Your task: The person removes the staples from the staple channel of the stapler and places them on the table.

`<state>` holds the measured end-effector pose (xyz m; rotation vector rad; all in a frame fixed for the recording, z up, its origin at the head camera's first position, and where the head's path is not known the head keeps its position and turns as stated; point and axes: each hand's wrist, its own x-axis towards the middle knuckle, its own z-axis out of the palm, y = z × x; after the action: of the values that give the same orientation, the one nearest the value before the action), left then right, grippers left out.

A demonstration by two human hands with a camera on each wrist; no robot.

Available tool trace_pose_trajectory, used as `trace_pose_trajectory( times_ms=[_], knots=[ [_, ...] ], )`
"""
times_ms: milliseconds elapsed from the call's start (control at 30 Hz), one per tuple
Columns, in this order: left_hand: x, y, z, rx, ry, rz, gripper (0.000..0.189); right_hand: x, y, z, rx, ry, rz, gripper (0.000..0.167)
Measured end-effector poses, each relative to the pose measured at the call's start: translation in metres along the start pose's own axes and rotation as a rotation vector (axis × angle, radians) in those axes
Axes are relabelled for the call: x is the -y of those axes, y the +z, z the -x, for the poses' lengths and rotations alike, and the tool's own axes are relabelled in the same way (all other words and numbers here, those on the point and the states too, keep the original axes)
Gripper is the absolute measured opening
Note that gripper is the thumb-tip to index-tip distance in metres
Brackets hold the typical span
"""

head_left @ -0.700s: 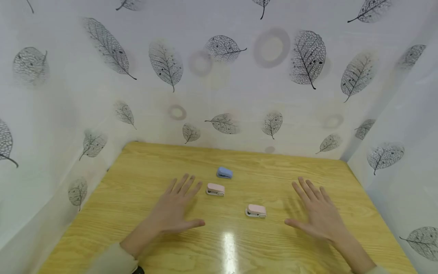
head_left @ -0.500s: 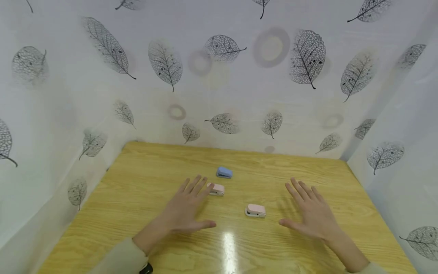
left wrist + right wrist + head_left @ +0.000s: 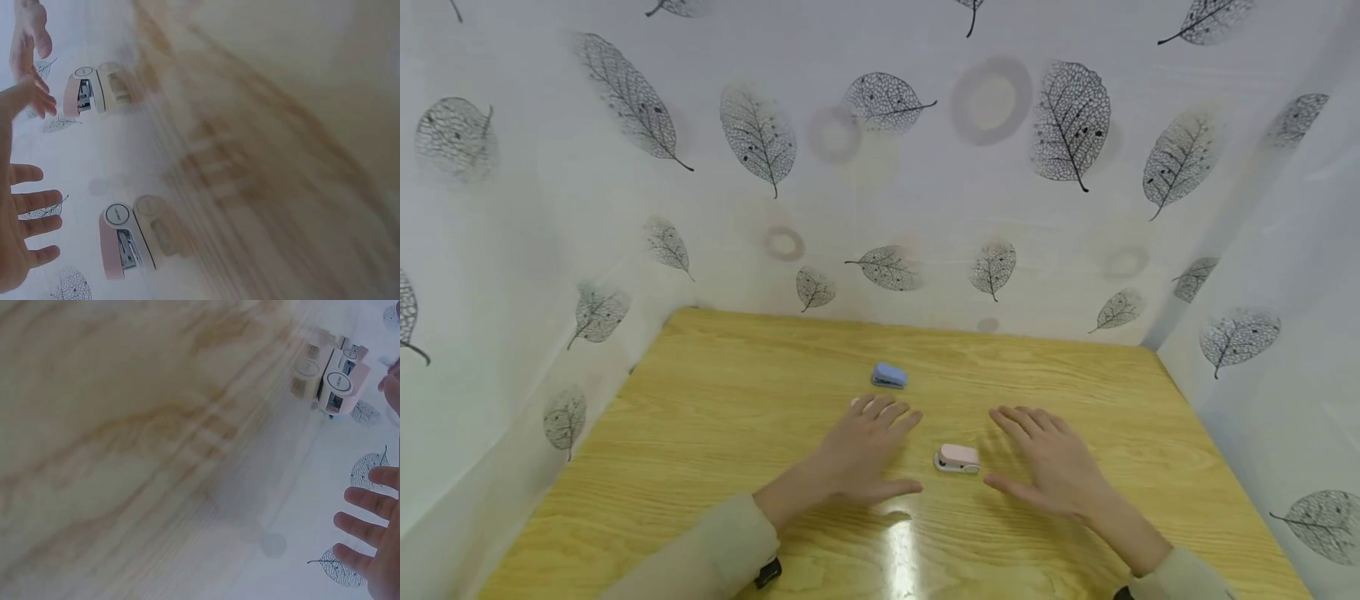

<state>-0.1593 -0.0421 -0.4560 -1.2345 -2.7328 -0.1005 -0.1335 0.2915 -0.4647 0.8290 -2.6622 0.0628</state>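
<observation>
My left hand [image 3: 865, 454], fingers spread and thumb out, hovers over the wooden table. It covers most of one pink stapler, of which just a sliver shows behind the fingers in the head view. That stapler [image 3: 117, 240] is seen whole in the left wrist view. A second pink stapler [image 3: 957, 458] with a white base lies between the hands, close to the right one. With straight fingers pointing forward and inward, my right hand [image 3: 1048, 462] holds nothing. Farther back lies a small blue stapler [image 3: 889, 376]. Both hands are apart from the staplers.
A glossy wood-grain table [image 3: 760, 358] fills the lower part, with a bright light reflection near its front. White curtains with leaf prints [image 3: 925, 192] hang behind it and along both sides.
Both hands have moved inward: the left to the right, over the nearer-left pink stapler, and the right to the left, toward the other pink stapler. The staplers have stayed put.
</observation>
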Motion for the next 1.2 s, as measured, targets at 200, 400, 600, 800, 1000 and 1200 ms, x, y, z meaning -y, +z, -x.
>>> trace_pose_trajectory(
  times_ms=[200, 400, 600, 800, 1000, 1200],
  knots=[
    [-0.008, 0.006, -0.021, 0.052, 0.029, -0.006, 0.082, 0.003, 0.006, -0.008, 0.004, -0.079, 0.024, 0.077],
    [-0.016, 0.011, -0.032, 0.099, 0.051, -0.004, 0.066, 0.005, 0.013, -0.013, 0.027, -0.150, 0.045, 0.067],
    [-0.021, 0.018, -0.038, 0.114, 0.087, -0.031, 0.056, 0.007, 0.017, -0.015, 0.020, -0.198, 0.042, 0.050],
    [-0.024, 0.025, -0.041, 0.110, 0.123, -0.105, 0.049, 0.007, 0.020, -0.018, -0.009, -0.236, 0.014, 0.033],
    [-0.025, 0.025, -0.047, 0.119, 0.122, -0.099, 0.041, 0.004, 0.023, -0.020, -0.010, -0.286, 0.016, 0.028],
    [-0.030, 0.028, -0.056, 0.123, 0.130, -0.082, 0.036, -0.003, 0.021, -0.018, 0.014, -0.300, 0.043, 0.027]
  ],
)
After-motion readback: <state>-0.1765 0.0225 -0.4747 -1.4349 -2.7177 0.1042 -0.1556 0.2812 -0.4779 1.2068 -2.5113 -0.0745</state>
